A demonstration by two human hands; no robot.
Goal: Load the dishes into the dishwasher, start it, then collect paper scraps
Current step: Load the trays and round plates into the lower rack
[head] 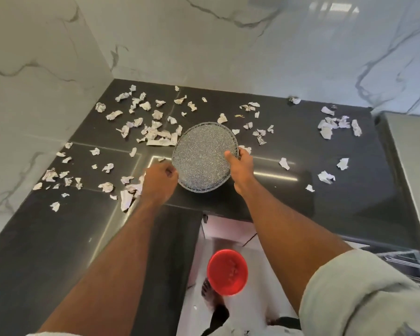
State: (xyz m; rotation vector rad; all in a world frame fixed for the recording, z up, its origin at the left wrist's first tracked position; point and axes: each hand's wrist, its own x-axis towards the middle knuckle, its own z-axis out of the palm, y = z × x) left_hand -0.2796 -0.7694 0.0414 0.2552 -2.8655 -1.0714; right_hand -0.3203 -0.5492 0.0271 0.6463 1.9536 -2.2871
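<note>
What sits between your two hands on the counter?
In the head view, the grey speckled tray lies between them: the right hand grips its right rim, and the left hand is at its left edge.

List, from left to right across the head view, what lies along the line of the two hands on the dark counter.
Marble wall → scraps → left hand → speckled tray → right hand → scrap → scrap

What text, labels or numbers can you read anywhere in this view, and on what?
None can be read.
Paper scraps on the dark counter: faint grey marks that may be print, too blurred to read.
Speckled grey tray, held by right hand: no lettering visible.
Red bowl below: no lettering visible.
</note>
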